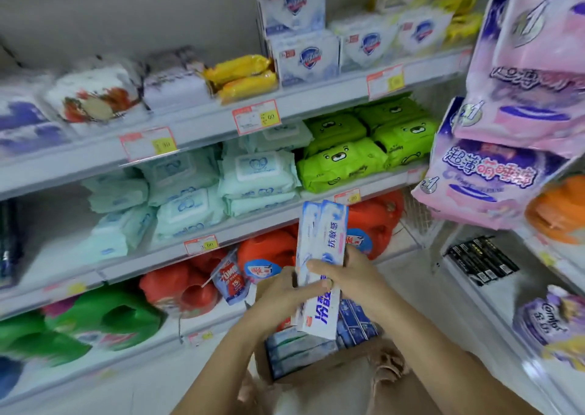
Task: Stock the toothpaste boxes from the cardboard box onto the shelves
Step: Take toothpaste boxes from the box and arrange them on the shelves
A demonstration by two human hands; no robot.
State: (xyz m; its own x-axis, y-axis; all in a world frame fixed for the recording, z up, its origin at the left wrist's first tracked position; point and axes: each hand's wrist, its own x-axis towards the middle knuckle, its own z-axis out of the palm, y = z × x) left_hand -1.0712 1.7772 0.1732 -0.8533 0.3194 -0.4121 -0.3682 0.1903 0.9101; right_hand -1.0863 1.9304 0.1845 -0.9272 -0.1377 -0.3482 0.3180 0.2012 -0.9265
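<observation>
Grip closed on upright toothpaste boxes (323,240) — left hand (282,292) at side, right hand (346,276) across front.

Two hands (281,292) (346,275), two toothpaste boxes (323,237) held, one cardboard box (316,373).

Soap packs (305,58) and yellow packets (243,77) are stacked on the top shelf (205,120). Pale wipes (258,174) and bright green wipe packs (342,161) are piled side by side on the middle shelf (253,221). Red detergent bottles (186,288) and green detergent bottles (107,319) are lined along the lowest shelf (152,349). Black boxes (481,261) are laid on the side shelf (468,297).
</observation>
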